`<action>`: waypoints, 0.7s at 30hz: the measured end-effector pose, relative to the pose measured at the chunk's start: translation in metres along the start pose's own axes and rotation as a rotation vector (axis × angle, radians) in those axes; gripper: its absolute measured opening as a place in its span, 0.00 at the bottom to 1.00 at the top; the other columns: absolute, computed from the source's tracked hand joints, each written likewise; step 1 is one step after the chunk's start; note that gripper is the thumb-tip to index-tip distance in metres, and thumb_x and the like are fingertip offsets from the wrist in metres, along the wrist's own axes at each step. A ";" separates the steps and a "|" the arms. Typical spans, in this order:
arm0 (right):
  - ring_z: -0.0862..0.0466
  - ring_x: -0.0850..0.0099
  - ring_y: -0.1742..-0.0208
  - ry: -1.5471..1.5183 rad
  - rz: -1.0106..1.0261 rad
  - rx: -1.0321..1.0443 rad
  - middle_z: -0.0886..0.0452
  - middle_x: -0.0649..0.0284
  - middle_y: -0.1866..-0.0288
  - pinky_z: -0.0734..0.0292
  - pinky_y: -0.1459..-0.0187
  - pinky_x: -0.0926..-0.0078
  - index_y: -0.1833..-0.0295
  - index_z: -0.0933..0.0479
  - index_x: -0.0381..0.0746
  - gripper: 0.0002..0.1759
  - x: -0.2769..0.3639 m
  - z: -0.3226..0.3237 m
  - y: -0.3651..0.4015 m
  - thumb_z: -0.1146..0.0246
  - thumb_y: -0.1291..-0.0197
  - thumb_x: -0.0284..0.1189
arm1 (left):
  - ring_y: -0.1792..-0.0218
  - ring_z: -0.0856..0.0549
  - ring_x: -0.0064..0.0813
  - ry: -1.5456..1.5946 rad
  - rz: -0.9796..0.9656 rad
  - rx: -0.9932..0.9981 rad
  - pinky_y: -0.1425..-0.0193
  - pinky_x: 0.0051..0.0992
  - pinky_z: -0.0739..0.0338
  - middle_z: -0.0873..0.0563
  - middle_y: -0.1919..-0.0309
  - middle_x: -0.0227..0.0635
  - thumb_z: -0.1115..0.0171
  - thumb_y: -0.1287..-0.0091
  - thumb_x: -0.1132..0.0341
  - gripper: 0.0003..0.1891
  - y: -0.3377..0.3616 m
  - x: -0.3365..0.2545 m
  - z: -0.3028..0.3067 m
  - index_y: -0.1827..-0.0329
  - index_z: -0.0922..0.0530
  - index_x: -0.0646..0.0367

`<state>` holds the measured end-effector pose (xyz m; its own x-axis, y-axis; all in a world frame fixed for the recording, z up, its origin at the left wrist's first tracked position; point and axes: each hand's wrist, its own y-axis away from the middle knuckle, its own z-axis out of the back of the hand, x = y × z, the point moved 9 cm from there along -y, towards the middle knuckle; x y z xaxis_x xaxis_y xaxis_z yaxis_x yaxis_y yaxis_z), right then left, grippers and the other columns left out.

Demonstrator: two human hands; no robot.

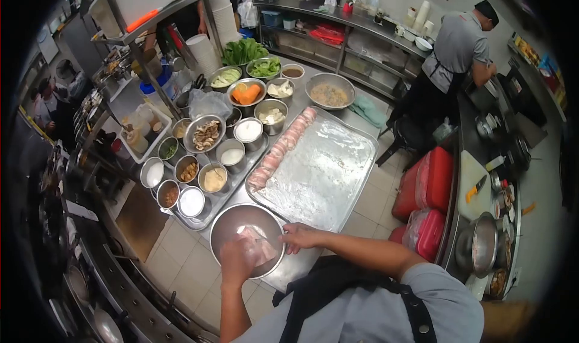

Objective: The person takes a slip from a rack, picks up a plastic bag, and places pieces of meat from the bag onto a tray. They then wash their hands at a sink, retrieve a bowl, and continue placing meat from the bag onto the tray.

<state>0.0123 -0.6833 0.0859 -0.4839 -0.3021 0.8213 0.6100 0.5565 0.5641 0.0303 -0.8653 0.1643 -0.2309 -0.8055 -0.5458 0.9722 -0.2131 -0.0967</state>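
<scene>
A large metal mixing bowl sits at the table's near edge with pale pink raw meat in it. My left hand reaches into the bowl against the meat; its fingers are blurred, so their grip does not show. At the bowl's right rim, my right hand has its fingers closed on the edge. Beyond the bowl lies a wide metal tray, wet and streaked. Along the tray's left side runs a row of rolled raw meat pieces.
Several metal containers of ingredients crowd the left, among them sliced mushrooms and carrots. A bowl of mixture and a green cloth are behind the tray. Red coolers stand right. A co-worker works at the back-right counter.
</scene>
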 end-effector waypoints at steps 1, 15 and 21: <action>0.15 0.71 0.69 0.029 -0.004 -0.007 0.18 0.55 0.65 0.18 0.70 0.75 0.45 0.33 0.29 0.27 0.003 -0.001 0.002 0.43 0.33 0.44 | 0.43 0.25 0.50 -0.053 -0.003 -0.011 0.37 0.44 0.33 0.25 0.43 0.47 0.27 0.53 0.65 0.25 -0.002 0.002 0.003 0.50 0.21 0.60; 0.15 0.71 0.61 0.193 -0.012 -0.042 0.20 0.54 0.48 0.21 0.64 0.73 0.34 0.33 0.33 0.33 -0.005 0.028 0.046 0.43 0.34 0.47 | 0.59 0.19 0.38 0.242 0.756 -0.386 0.55 0.32 0.23 0.21 0.55 0.47 0.37 0.38 0.70 0.21 0.048 0.106 0.032 0.42 0.27 0.63; 0.17 0.74 0.60 0.130 0.082 -0.343 0.19 0.57 0.49 0.22 0.61 0.74 0.35 0.32 0.33 0.32 0.013 0.146 0.109 0.41 0.35 0.45 | 0.60 0.19 0.27 0.347 0.487 -0.818 0.58 0.27 0.24 0.18 0.59 0.37 0.39 0.35 0.71 0.15 0.055 0.081 0.064 0.46 0.25 0.64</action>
<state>-0.0193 -0.5138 0.1458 -0.3545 -0.3748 0.8566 0.8287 0.2984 0.4735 0.0626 -0.9776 0.1675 0.0952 -0.4709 -0.8770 0.7158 0.6447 -0.2684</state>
